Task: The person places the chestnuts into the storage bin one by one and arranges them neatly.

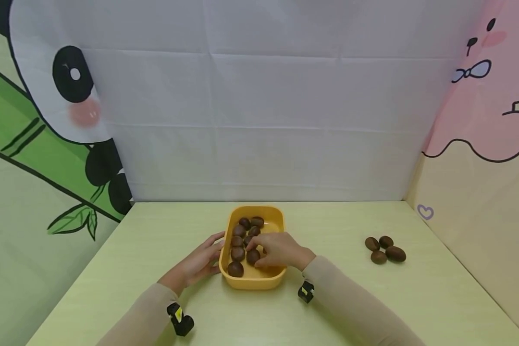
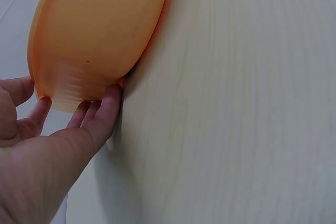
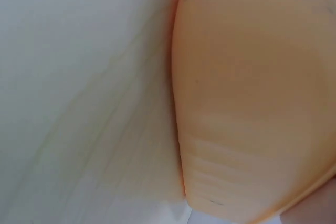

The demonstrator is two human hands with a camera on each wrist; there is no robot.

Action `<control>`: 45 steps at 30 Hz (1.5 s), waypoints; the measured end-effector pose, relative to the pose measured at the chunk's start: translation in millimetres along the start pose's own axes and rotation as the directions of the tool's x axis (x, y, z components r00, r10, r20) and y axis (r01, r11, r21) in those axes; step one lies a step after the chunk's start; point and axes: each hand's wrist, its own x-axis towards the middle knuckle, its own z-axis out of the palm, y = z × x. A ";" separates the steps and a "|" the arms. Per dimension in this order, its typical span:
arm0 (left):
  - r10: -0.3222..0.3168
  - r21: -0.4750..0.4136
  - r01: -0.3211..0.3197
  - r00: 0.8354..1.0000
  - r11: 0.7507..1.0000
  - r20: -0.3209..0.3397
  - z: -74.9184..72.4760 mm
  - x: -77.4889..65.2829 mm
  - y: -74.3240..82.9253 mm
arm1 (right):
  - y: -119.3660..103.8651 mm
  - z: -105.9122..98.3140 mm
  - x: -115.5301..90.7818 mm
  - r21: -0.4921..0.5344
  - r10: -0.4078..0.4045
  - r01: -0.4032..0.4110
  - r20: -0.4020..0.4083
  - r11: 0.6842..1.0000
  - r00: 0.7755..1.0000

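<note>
A yellow plastic bin (image 1: 259, 283) stands on the table with several brown chestnuts (image 1: 238, 253) inside, mostly along its left side. Reaching over the right wall, my right hand (image 1: 278, 250) pinches one chestnut (image 1: 253, 257) between thumb and fingers, low in the bin. My left hand (image 1: 203, 262) rests its extended fingers against the bin's left outer wall. In the left wrist view, the fingertips of that hand (image 2: 68, 135) touch the bin's side (image 2: 100, 24) near one end. The right wrist view is filled by the bin's outer wall (image 3: 252, 87), with the right hand almost wholly hidden.
Several loose chestnuts (image 1: 386, 250) lie in a cluster on the table (image 1: 328, 221) to the right. A white cloth backdrop (image 1: 264, 120) rises behind the table. Side panels bear a panda and a pink animal (image 1: 480, 110). Each wrist wears a small black device (image 1: 306, 291).
</note>
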 end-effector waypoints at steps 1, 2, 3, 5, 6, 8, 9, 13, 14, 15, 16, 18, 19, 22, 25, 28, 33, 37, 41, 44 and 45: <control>-0.001 0.001 0.001 1.000 1.000 0.001 0.0 0.1 -0.3 | 0.1 0.5 0.3 0.000 -0.001 0.001 -0.010 1.000 1.000; -0.001 0.001 0.001 1.000 1.000 0.002 0.0 0.2 -0.6 | 0.4 1.1 0.4 0.003 -0.004 0.004 -0.022 1.000 1.000; -0.002 0.001 0.002 1.000 1.000 0.001 0.0 0.2 -0.8 | 0.7 1.8 0.8 0.008 -0.007 0.007 -0.033 1.000 0.999; -0.003 0.000 0.003 1.000 1.000 -0.001 0.1 0.2 -1.2 | 0.8 2.7 1.5 0.023 -0.012 0.013 -0.054 1.000 0.998; -0.002 -0.001 0.002 1.000 1.000 -0.004 0.2 0.0 -1.3 | 0.6 3.0 1.6 0.026 -0.013 0.015 -0.060 1.000 0.998; 0.001 -0.003 -0.001 1.000 1.000 -0.002 0.2 -0.1 -1.7 | 1.1 4.2 2.1 0.035 -0.010 0.012 -0.062 0.999 0.998; 0.002 -0.003 -0.002 1.000 1.000 0.000 0.2 -0.1 -1.9 | 1.3 4.6 2.3 0.038 -0.005 0.007 -0.061 0.999 0.998; 0.009 0.003 -0.009 1.000 1.000 0.007 -0.1 0.5 -2.5 | 1.4 5.1 2.0 0.030 0.009 -0.007 -0.066 1.000 0.998; 0.010 0.004 -0.010 1.000 1.000 0.007 -0.3 0.8 -2.5 | 1.4 4.8 1.6 0.032 0.010 -0.008 -0.072 0.999 0.997; 0.011 0.003 -0.011 1.000 1.000 0.007 -0.3 1.1 -2.3 | 1.4 4.5 1.4 0.031 0.012 -0.009 -0.077 0.999 0.997; 0.010 0.004 -0.010 1.000 1.000 0.008 -0.6 1.3 -2.5 | 1.4 4.5 1.2 0.032 0.009 -0.006 -0.083 0.999 0.997; 0.006 0.003 -0.006 1.000 1.000 0.006 -1.0 1.7 -2.7 | 1.2 4.0 0.7 0.045 0.005 -0.001 -0.092 0.999 0.996; 0.004 0.002 -0.004 1.000 1.000 0.006 -1.1 1.9 -2.8 | 1.2 3.5 0.3 0.054 0.003 0.002 -0.097 0.999 0.995; -0.001 -0.002 0.001 1.000 1.000 0.003 -1.1 2.4 -2.5 | 1.1 1.7 -1.0 0.075 -0.003 0.011 -0.107 0.997 0.994; -0.004 -0.003 0.004 1.000 1.000 -0.002 -0.6 3.0 -2.2 | 1.1 -0.5 -2.3 0.105 -0.005 0.016 -0.111 0.994 0.994; -0.009 -0.003 0.009 1.000 1.000 -0.008 -0.1 3.7 -2.2 | 2.0 -2.5 -3.3 0.144 -0.010 0.025 -0.108 0.989 0.994; -0.007 -0.006 0.007 1.000 1.000 -0.008 0.1 3.1 -2.5 | 5.8 -7.4 -5.8 0.242 -0.024 0.049 -0.107 0.969 0.994; 0.008 -0.002 -0.008 1.000 1.000 0.011 -0.5 1.1 -3.2 | 10.9 -14.3 -14.1 0.277 -0.036 0.069 -0.124 0.958 0.992; 0.012 0.000 -0.012 1.000 1.000 0.014 -0.7 0.7 -2.8 | 18.3 -25.5 -27.9 0.252 -0.055 0.100 -0.182 0.963 0.982; 0.015 -0.002 -0.015 1.000 1.000 0.014 -0.9 1.4 -2.3 | 26.6 -34.1 -41.7 0.209 -0.059 0.109 -0.232 0.972 0.971; 0.015 -0.002 -0.015 1.000 1.000 0.015 -1.1 1.6 -2.3 | 30.0 -36.7 -47.0 0.198 -0.059 0.110 -0.246 0.974 0.967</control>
